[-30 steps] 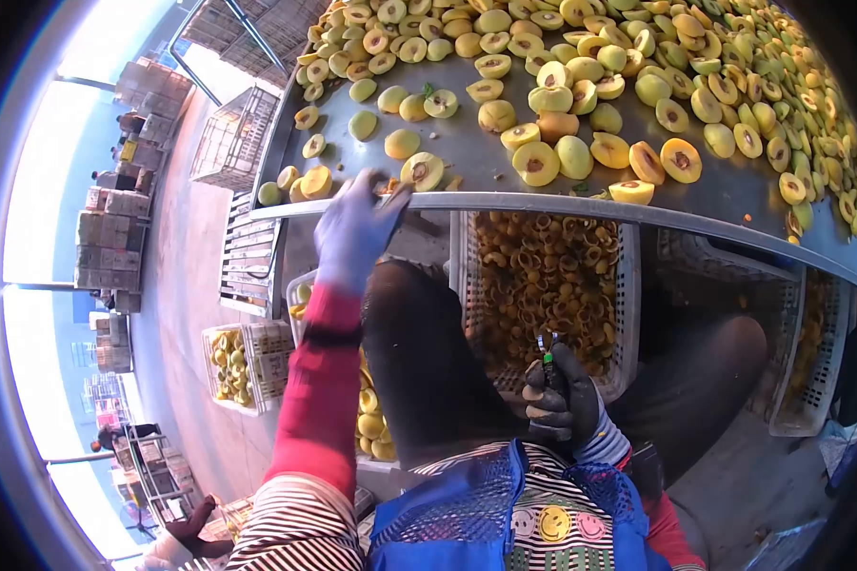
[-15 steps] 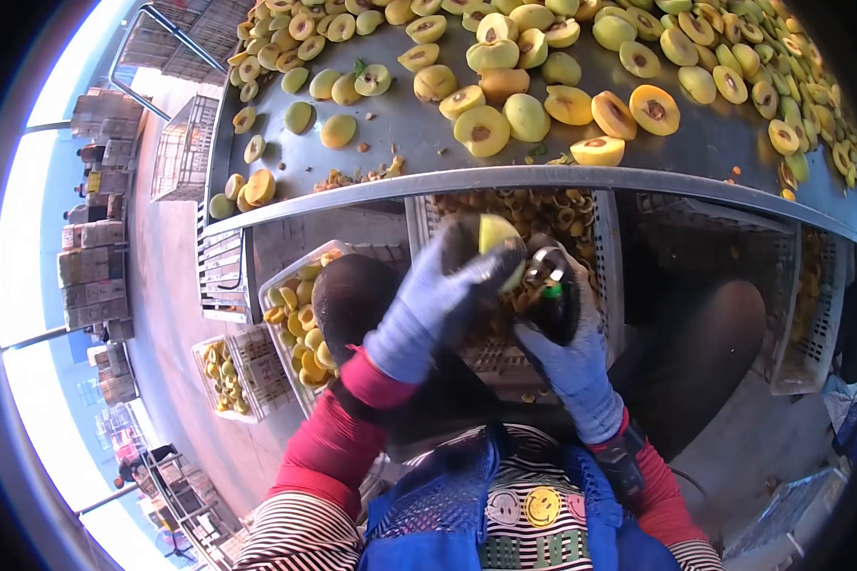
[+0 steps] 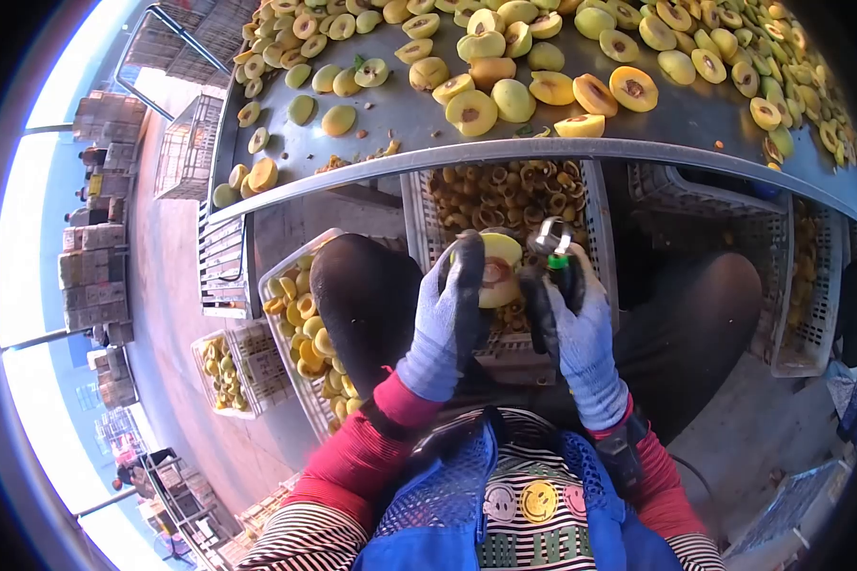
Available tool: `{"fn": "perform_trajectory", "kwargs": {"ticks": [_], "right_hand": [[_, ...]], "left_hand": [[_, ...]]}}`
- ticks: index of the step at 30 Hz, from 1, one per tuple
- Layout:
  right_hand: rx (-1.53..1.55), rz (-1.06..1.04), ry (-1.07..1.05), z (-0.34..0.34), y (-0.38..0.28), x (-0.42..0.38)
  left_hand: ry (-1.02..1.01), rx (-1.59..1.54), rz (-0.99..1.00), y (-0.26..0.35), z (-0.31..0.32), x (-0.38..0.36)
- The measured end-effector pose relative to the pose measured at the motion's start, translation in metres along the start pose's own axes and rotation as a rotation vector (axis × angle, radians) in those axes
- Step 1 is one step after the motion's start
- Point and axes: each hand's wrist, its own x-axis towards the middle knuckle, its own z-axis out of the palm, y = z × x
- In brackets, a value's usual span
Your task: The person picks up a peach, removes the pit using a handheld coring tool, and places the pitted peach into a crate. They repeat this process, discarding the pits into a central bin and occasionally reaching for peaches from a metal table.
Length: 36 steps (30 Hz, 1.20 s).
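A metal table (image 3: 543, 157) covered with halved peaches spans the far side. Near its curved edge, over a white crate (image 3: 600, 247), a peach half (image 3: 495, 269) is gripped by the left hand (image 3: 448, 319); a pitting tool (image 3: 550, 243) is clasped in the right hand (image 3: 576, 328).

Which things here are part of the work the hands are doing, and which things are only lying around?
In use:
- left hand holding the halved peach, cut face up
- right hand holding the loop-tipped pitting tool
- white crate of peach bits under the hands

Lying about:
- peach halves on the metal table
- crate of yellow halves at the left knee
- stacked boxes
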Motion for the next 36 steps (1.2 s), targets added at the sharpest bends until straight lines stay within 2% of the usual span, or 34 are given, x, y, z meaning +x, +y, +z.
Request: {"fn": "perform_trajectory", "kwargs": {"ticks": [2, 3, 4, 6, 7, 11, 13, 17, 19, 20, 21, 22, 23, 25, 26, 28, 29, 31, 32, 34, 36], "right_hand": [[0.198, 0.065, 0.036, -0.001, -0.015, -0.011], [0.001, 0.010, -0.035, -0.005, -0.027, -0.015], [-0.003, 0.013, -0.033, -0.004, -0.027, -0.022], [-0.327, -0.228, -0.047, -0.002, -0.027, -0.033], [-0.325, -0.261, -0.035, -0.002, -0.028, -0.033], [-0.285, -0.276, 0.002, 0.002, -0.021, -0.041], [-0.141, -0.125, -0.063, 0.004, -0.020, -0.043], [-0.126, -0.162, -0.083, 0.001, -0.002, -0.053], [-0.243, -0.325, -0.094, -0.004, -0.002, -0.057], [-0.241, -0.324, -0.096, -0.007, 0.001, -0.057], [-0.362, -0.443, -0.112, -0.011, 0.007, -0.057], [-0.484, -0.562, -0.126, -0.014, 0.013, -0.057], [-0.483, -0.560, -0.124, -0.014, 0.020, -0.061], [-0.114, -0.119, -0.192, -0.015, 0.025, -0.064], [-0.116, -0.118, -0.193, -0.015, 0.023, -0.065], [0.567, 0.478, -0.227, -0.010, -0.008, -0.055], [0.570, 0.477, -0.231, -0.010, -0.010, -0.055], [0.794, 0.746, -0.296, -0.012, -0.012, -0.056], [0.794, 0.744, -0.296, -0.014, -0.010, -0.054], [1.595, 1.041, -0.707, -0.019, -0.007, -0.053], [1.695, 1.066, -0.752, -0.017, -0.006, -0.055]], "left_hand": [[0.129, -0.070, 0.215, -0.008, 0.006, -0.004], [0.163, -0.060, 0.235, -0.011, 0.010, -0.007], [0.160, -0.062, 0.231, -0.010, 0.014, -0.013], [0.173, -0.044, 0.198, -0.006, 0.023, -0.023], [0.177, -0.008, 0.214, -0.010, 0.022, -0.024], [0.267, -0.055, 0.290, -0.019, 0.029, -0.027], [0.256, -0.022, 0.311, -0.019, 0.028, -0.028], [0.217, -0.026, 0.328, -0.025, 0.025, -0.031], [0.193, 0.008, 0.340, -0.028, 0.023, -0.031], [0.168, 0.043, 0.357, -0.028, 0.023, -0.031], [0.176, 0.072, 0.427, -0.027, 0.025, -0.030], [0.176, 0.075, 0.426, -0.025, 0.023, -0.030], [0.110, 0.150, 0.377, -0.022, 0.019, -0.030], [-0.017, 0.253, 0.285, -0.020, 0.011, -0.026], [-0.110, 0.286, 0.261, -0.018, 0.005, -0.020], [-0.314, 0.157, 0.016, -0.001, -0.005, -0.006], [-0.309, 0.159, 0.017, 0.001, -0.004, -0.005], [-0.226, 0.373, 0.133, 0.003, 0.002, -0.004], [-0.243, 0.506, 0.339, 0.004, -0.001, -0.005], [-0.289, 0.611, 0.677, -0.001, -0.004, 0.000], [-0.320, 0.579, 0.702, -0.003, -0.002, 0.003]]}}
